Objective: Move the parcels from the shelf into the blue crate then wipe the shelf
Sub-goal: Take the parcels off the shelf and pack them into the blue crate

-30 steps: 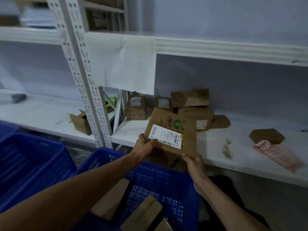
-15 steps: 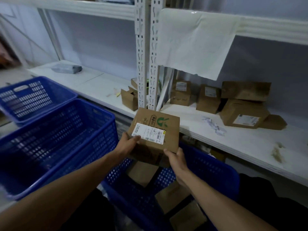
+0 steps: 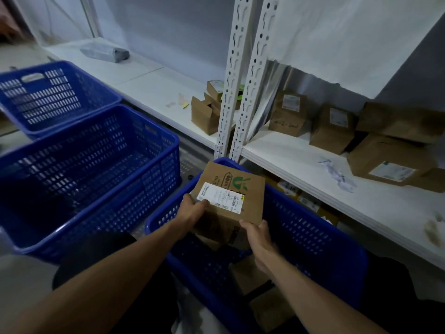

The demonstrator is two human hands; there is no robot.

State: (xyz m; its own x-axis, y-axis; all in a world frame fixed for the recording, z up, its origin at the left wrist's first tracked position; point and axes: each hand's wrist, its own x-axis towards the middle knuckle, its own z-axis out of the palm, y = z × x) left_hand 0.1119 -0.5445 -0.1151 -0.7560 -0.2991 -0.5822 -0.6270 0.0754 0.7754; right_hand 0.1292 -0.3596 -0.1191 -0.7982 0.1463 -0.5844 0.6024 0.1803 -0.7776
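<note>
I hold a brown cardboard parcel (image 3: 243, 189) with a white label and green print in both hands, just above the near blue crate (image 3: 320, 239). My left hand (image 3: 192, 210) grips its left edge and my right hand (image 3: 257, 237) grips its lower right corner. Brown parcels (image 3: 250, 276) lie at the bottom of that crate. Several more brown parcels (image 3: 332, 131) sit on the white shelf (image 3: 301, 165) at the right. A white cloth (image 3: 337, 34) hangs from the shelf above.
Two other blue crates (image 3: 101, 169) stand to the left, one behind the other (image 3: 48, 92). White perforated uprights (image 3: 240, 75) rise at the shelf front. A small open box (image 3: 204, 114) and a grey bag (image 3: 106, 53) lie on the left shelf. Crumpled paper (image 3: 337, 174) lies on the right shelf.
Both hands have carried the labelled parcel off the shelf and down over the near blue crate. The view has swung left, bringing the other crates into sight.
</note>
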